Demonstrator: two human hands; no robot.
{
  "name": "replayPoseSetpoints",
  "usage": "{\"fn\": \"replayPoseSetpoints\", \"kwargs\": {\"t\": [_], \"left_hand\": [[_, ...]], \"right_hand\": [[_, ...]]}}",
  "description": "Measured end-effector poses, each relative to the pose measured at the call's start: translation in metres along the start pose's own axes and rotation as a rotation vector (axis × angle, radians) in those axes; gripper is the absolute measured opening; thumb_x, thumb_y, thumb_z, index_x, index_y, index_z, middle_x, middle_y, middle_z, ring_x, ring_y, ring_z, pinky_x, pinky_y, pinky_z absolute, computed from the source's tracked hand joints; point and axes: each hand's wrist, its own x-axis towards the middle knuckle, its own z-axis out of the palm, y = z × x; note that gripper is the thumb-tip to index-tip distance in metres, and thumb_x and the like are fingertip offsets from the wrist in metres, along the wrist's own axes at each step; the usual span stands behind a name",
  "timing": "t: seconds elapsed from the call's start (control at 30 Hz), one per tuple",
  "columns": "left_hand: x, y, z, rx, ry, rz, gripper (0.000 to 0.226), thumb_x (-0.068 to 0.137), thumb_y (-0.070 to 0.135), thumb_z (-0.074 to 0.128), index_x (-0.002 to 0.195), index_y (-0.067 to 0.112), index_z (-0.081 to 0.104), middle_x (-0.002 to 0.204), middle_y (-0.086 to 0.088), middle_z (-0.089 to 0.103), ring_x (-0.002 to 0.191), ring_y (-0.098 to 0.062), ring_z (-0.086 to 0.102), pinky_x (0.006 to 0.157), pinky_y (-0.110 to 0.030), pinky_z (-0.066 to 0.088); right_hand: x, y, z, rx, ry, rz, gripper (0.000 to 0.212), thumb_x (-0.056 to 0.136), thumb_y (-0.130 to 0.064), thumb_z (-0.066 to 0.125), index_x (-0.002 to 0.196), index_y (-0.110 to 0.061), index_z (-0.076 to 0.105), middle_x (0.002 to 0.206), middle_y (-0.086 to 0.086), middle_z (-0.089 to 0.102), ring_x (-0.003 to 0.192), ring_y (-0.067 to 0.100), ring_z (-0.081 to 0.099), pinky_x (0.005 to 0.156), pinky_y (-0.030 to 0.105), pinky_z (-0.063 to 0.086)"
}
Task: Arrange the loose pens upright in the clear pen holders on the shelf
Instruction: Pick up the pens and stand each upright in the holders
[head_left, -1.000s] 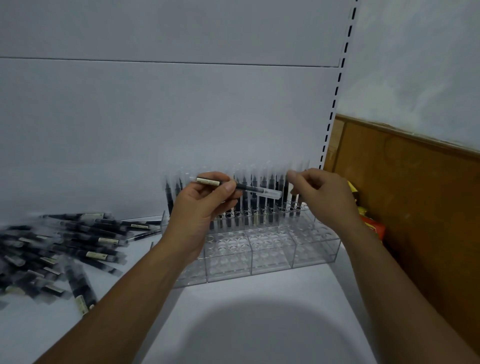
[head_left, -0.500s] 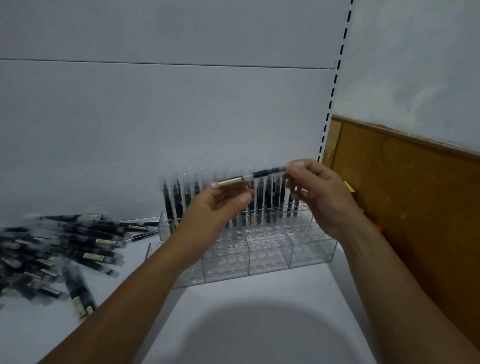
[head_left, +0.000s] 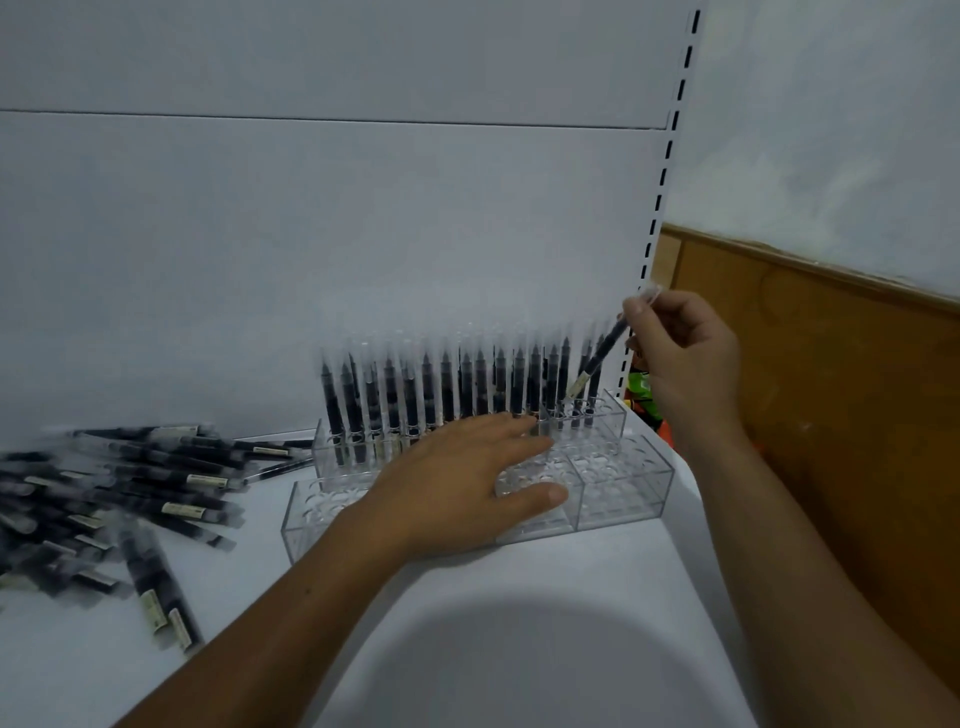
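The pen (head_left: 605, 348) you are placing is black with a clear cap and hangs tilted. Its capped end sticks up past your right thumb, and its pale-labelled lower end points down and left at the right end of the back row. Whether that end has entered a hole cannot be told. Your right hand (head_left: 685, 353) pinches the pen near its top between thumb and curled fingers, raised above and to the right of your left hand. Your left hand (head_left: 467, 478) holds nothing: its fingers are straight and slightly spread, palm down, lying flat across the lower front tier of the clear pen holder (head_left: 618, 499), with the thumb out along the front edge. The fingertips reach the foot of the upright pens (head_left: 441, 384), which fill the raised back tier in a line running from beyond your left wrist to just under the held pen. The front tier's holes to the right of your left hand, below your right hand, hold no pens. The loose pens (head_left: 130, 483) lie in a heap on the white shelf (head_left: 519, 623), well to the left of your left forearm. Just behind your right wrist an orange and green object (head_left: 641, 387) shows partly, and a brown wooden panel (head_left: 831, 415) stands beyond your right hand.
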Motion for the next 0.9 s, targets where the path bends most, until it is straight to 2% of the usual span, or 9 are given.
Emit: {"fn": "replayPoseSetpoints", "kwargs": {"t": [0.03, 0.13, 0.27, 0.43, 0.67, 0.8, 0.9], "left_hand": [[0.0, 0.0, 0.0, -0.002, -0.004, 0.001, 0.074, 0.081, 0.078, 0.021, 0.147, 0.046, 0.024, 0.157, 0.022, 0.015, 0.144, -0.001, 0.012, 0.118, -0.035, 0.013], [0.0, -0.001, 0.0, -0.005, -0.01, 0.002, 0.074, 0.08, 0.079, 0.021, 0.147, 0.047, 0.024, 0.157, 0.023, 0.015, 0.144, -0.001, 0.011, 0.119, -0.036, 0.013], [0.001, 0.0, 0.0, -0.011, -0.002, 0.01, 0.071, 0.083, 0.077, 0.025, 0.147, 0.046, 0.024, 0.156, 0.024, 0.017, 0.144, 0.001, 0.01, 0.116, -0.032, 0.012], [0.001, 0.0, -0.001, -0.009, -0.001, 0.017, 0.069, 0.085, 0.075, 0.027, 0.146, 0.046, 0.025, 0.155, 0.025, 0.019, 0.144, 0.002, 0.01, 0.118, -0.034, 0.013], [0.0, 0.0, 0.003, -0.002, 0.013, 0.02, 0.068, 0.085, 0.076, 0.029, 0.146, 0.044, 0.028, 0.153, 0.025, 0.026, 0.143, 0.002, 0.012, 0.117, -0.036, 0.018], [0.0, 0.003, 0.001, 0.028, 0.028, 0.058, 0.067, 0.089, 0.071, 0.032, 0.147, 0.038, 0.031, 0.153, 0.02, 0.03, 0.144, -0.004, 0.018, 0.117, -0.033, 0.018], [-0.002, 0.004, -0.007, 0.096, -0.014, 0.07, 0.069, 0.09, 0.071, 0.031, 0.149, 0.035, 0.027, 0.156, 0.015, 0.026, 0.144, -0.009, 0.019, 0.118, -0.035, 0.014]], "right_hand": [[0.001, 0.001, 0.001, -0.018, -0.017, -0.018, 0.003, 0.092, -0.019, 0.066, 0.095, -0.019, 0.067, 0.083, -0.004, 0.066, 0.068, -0.001, 0.06, 0.065, 0.017, 0.053], [0.002, 0.004, 0.003, -0.07, -0.045, -0.069, 0.012, 0.092, -0.02, 0.067, 0.087, -0.031, 0.064, 0.08, -0.008, 0.065, 0.071, 0.009, 0.059, 0.067, 0.026, 0.053], [0.005, 0.012, 0.009, -0.162, -0.088, -0.09, 0.003, 0.09, -0.024, 0.069, 0.092, -0.022, 0.067, 0.081, -0.01, 0.066, 0.071, 0.003, 0.059, 0.066, 0.025, 0.051], [0.002, 0.023, 0.012, -0.453, -0.309, -0.041, 0.017, 0.09, -0.032, 0.068, 0.091, -0.015, 0.069, 0.083, -0.002, 0.067, 0.077, 0.013, 0.06, 0.065, 0.026, 0.048], [-0.008, 0.024, 0.011, -0.603, -0.355, -0.019, 0.016, 0.089, -0.034, 0.069, 0.094, -0.019, 0.067, 0.081, -0.009, 0.063, 0.077, 0.012, 0.06, 0.066, 0.028, 0.048], [-0.008, 0.016, -0.003, -0.633, -0.405, 0.026, 0.021, 0.089, -0.037, 0.068, 0.105, -0.022, 0.068, 0.089, -0.01, 0.064, 0.083, 0.01, 0.06, 0.075, 0.034, 0.053], [-0.008, 0.005, -0.013, -0.687, -0.409, 0.008, 0.024, 0.092, -0.043, 0.063, 0.107, -0.025, 0.069, 0.092, -0.011, 0.065, 0.083, 0.008, 0.06, 0.076, 0.033, 0.054]]}}
